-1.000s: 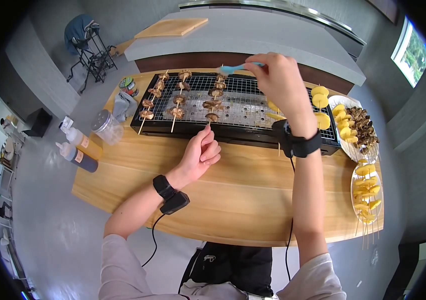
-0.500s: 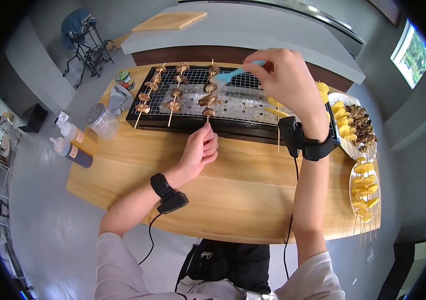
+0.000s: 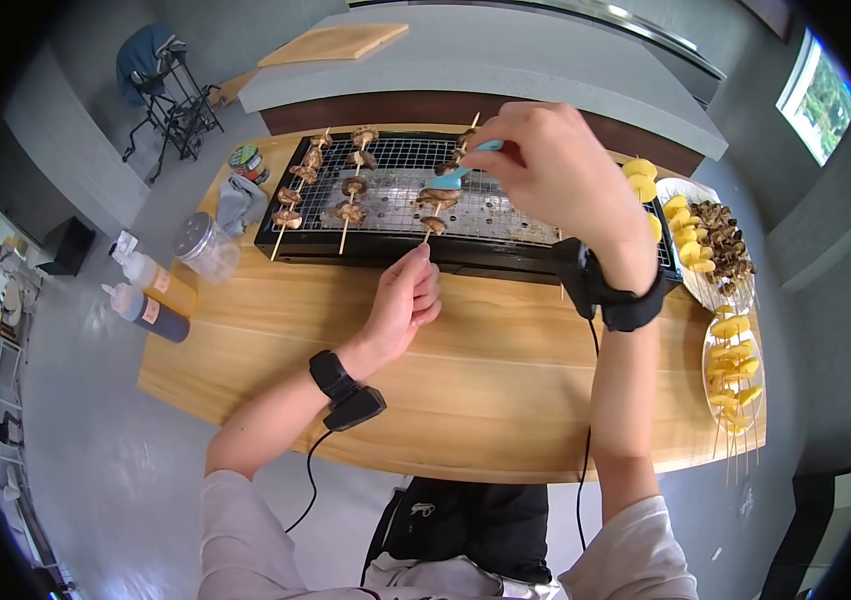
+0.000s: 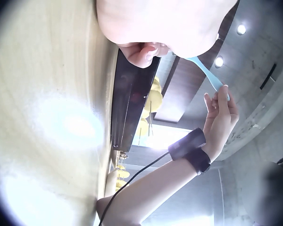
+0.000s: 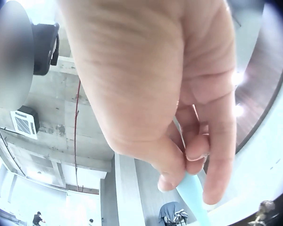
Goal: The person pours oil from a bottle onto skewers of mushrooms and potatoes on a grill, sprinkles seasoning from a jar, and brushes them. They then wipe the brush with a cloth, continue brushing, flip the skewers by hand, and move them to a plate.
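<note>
In the head view, the left hand (image 3: 402, 305) pinches the near end of a mushroom skewer (image 3: 438, 198) at the grill's front edge; the skewer leans, its far end to the right. Above the grill (image 3: 386, 247), the right hand (image 3: 566, 175) grips a light-blue brush (image 3: 451, 180) by its handle, the head down at the mushrooms. In the left wrist view, the right hand (image 4: 220, 117) holds the blue handle (image 4: 205, 71). The right wrist view shows the right hand (image 5: 160, 89) with fingers curled round the blue handle (image 5: 192, 195).
Two more mushroom skewers (image 3: 354, 187) lie on the grill's left, yellow slices (image 3: 639, 180) on its right. Plates of mushroom skewers (image 3: 726, 245) and yellow skewers (image 3: 734, 372) stand at the right. Squeeze bottles (image 3: 151, 312), a clear jar (image 3: 208, 248) and a cloth (image 3: 241, 204) are at the left.
The skewer at the left hand has gone from nearly straight to leaning right at its far end. The brush has moved down along it toward its middle mushrooms.
</note>
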### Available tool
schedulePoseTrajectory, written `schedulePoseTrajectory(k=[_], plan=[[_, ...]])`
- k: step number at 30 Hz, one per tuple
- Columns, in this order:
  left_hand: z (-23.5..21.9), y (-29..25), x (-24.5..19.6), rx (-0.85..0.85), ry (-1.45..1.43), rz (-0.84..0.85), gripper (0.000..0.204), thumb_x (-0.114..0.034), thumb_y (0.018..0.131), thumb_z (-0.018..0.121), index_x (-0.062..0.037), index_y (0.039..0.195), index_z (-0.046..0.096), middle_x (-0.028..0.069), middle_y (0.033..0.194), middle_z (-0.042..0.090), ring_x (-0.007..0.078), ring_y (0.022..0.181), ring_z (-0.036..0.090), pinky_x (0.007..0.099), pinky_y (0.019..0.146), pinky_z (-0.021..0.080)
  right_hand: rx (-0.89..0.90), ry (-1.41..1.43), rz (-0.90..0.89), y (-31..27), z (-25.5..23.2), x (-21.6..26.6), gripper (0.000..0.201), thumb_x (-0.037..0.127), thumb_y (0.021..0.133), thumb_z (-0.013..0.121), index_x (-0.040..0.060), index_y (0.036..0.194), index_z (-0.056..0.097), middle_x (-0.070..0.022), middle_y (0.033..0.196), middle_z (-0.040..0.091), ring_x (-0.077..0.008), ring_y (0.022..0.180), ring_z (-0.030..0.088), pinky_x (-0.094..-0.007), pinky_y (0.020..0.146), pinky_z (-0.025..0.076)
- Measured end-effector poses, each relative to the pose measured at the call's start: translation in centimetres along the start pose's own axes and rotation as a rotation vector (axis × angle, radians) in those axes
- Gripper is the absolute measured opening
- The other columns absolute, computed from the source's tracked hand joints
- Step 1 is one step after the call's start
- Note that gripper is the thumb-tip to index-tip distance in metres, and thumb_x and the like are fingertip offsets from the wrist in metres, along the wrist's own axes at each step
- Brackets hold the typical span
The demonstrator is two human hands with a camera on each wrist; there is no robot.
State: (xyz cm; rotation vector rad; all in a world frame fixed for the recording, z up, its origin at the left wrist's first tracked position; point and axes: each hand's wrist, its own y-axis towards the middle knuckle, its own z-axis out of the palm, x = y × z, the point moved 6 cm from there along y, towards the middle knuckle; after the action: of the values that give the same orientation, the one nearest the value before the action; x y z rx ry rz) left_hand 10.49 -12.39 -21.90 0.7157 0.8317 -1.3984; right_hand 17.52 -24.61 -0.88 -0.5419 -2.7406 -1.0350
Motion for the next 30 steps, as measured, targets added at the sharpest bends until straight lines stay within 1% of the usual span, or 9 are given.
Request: schedulePoseTrajectory(k=[5, 8, 11, 13, 14, 16, 27, 29, 30], plan=[[0.4, -0.1, 0.0, 0.024, -0.018, -0.020, 0.041, -0.033, 0.104, 0.042, -0.0165, 0.068, 0.032, -0.0072, 0.061, 0.022, 0.0042, 0.048, 0.019, 0.0214, 0.042, 0.018, -0.056, 0.060, 0.023, -0.6, -2.2, 0.0, 0.012, 0.010, 0.079, 0.068, -0.0001, 0.082, 0.072, -0.0192, 0.068, 0.064, -0.0355, 0.062, 0.062, -0.0384, 0.061, 0.050], [0.2, -0.1, 0.2, 0.026, -0.023, -0.020, 0.040, -0.033, 0.104, 0.042, -0.0164, 0.069, 0.033, -0.0072, 0.061, 0.022, 0.0041, 0.048, 0.019, 0.0215, 0.042, 0.019, 0.008, 0.105, 0.160, -0.7, -1.8, -1.3, 0.014, 0.013, 0.080, 0.068, 0.0005, 0.084, 0.073, -0.0180, 0.061, 0.061, -0.0326, 0.055, 0.060, -0.0358, 0.056, 0.047], [0.3, -0.1, 0.2, 0.040, -0.010, -0.013, 0.039, -0.032, 0.104, 0.043, -0.0162, 0.070, 0.034, -0.0072, 0.061, 0.024, 0.0036, 0.048, 0.020, 0.0211, 0.042, 0.019, -0.071, 0.129, 0.156, -0.5, -1.1, -3.0, 0.015, 0.015, 0.081, 0.069, 0.0002, 0.085, 0.073, -0.0152, 0.055, 0.058, -0.0258, 0.048, 0.056, -0.0327, 0.051, 0.044], [0.1, 0.0, 0.2, 0.033, -0.012, -0.005, 0.039, -0.032, 0.104, 0.043, -0.0159, 0.070, 0.034, -0.0072, 0.061, 0.025, 0.0034, 0.048, 0.021, 0.0209, 0.042, 0.019, -0.106, 0.230, 0.353, -0.8, -1.2, -4.7, 0.017, 0.016, 0.082, 0.070, -0.0007, 0.085, 0.073, -0.0129, 0.054, 0.058, -0.0208, 0.045, 0.053, -0.0317, 0.049, 0.042], [0.1, 0.0, 0.1, 0.026, -0.014, 0.002, 0.038, -0.032, 0.104, 0.043, -0.0157, 0.070, 0.035, -0.0071, 0.061, 0.026, 0.0031, 0.048, 0.021, 0.0206, 0.042, 0.019, -0.106, 0.229, 0.353, -0.8, -1.2, -5.2, 0.017, 0.016, 0.082, 0.070, -0.0007, 0.085, 0.073, -0.0129, 0.054, 0.058, -0.0208, 0.045, 0.053, -0.0317, 0.049, 0.042], [0.3, -0.1, -0.1, 0.014, -0.009, 0.004, 0.038, -0.032, 0.104, 0.044, -0.0154, 0.071, 0.035, -0.0071, 0.061, 0.026, 0.0029, 0.047, 0.021, 0.0204, 0.041, 0.019, -0.210, 0.074, 0.335, -1.1, -2.3, -6.1, 0.019, 0.016, 0.082, 0.071, -0.0019, 0.086, 0.072, -0.0115, 0.054, 0.058, -0.0168, 0.043, 0.053, -0.0306, 0.048, 0.042], [0.2, -0.1, -0.2, -0.021, 0.064, 0.007, 0.038, -0.033, 0.104, 0.045, -0.0151, 0.071, 0.036, -0.0074, 0.059, 0.026, 0.0029, 0.044, 0.019, 0.0207, 0.040, 0.018, -0.149, 0.121, 0.262, -0.5, -2.1, -1.8, 0.021, 0.019, 0.080, 0.071, -0.0013, 0.085, 0.072, -0.0159, 0.055, 0.056, -0.0266, 0.047, 0.050, -0.0337, 0.052, 0.044], [0.2, -0.2, -0.1, -0.022, 0.073, 0.006, 0.038, -0.033, 0.103, 0.046, -0.0148, 0.071, 0.036, -0.0074, 0.059, 0.025, 0.0028, 0.044, 0.019, 0.0209, 0.039, 0.018, -0.115, 0.128, 0.243, -0.5, -2.0, -1.2, 0.023, 0.019, 0.088, 0.068, -0.0011, 0.097, 0.072, -0.0059, 0.057, 0.058, -0.0119, 0.052, 0.065, -0.0222, 0.044, 0.039], [0.2, -0.2, -0.1, -0.022, 0.072, 0.007, 0.038, -0.033, 0.103, 0.046, -0.0148, 0.071, 0.036, -0.0074, 0.059, 0.025, 0.0028, 0.044, 0.019, 0.0209, 0.039, 0.018, -0.115, 0.128, 0.242, -0.4, -1.9, -1.3, 0.023, 0.019, 0.088, 0.068, -0.0011, 0.097, 0.072, -0.0059, 0.057, 0.058, -0.0119, 0.052, 0.065, -0.0222, 0.044, 0.039]])
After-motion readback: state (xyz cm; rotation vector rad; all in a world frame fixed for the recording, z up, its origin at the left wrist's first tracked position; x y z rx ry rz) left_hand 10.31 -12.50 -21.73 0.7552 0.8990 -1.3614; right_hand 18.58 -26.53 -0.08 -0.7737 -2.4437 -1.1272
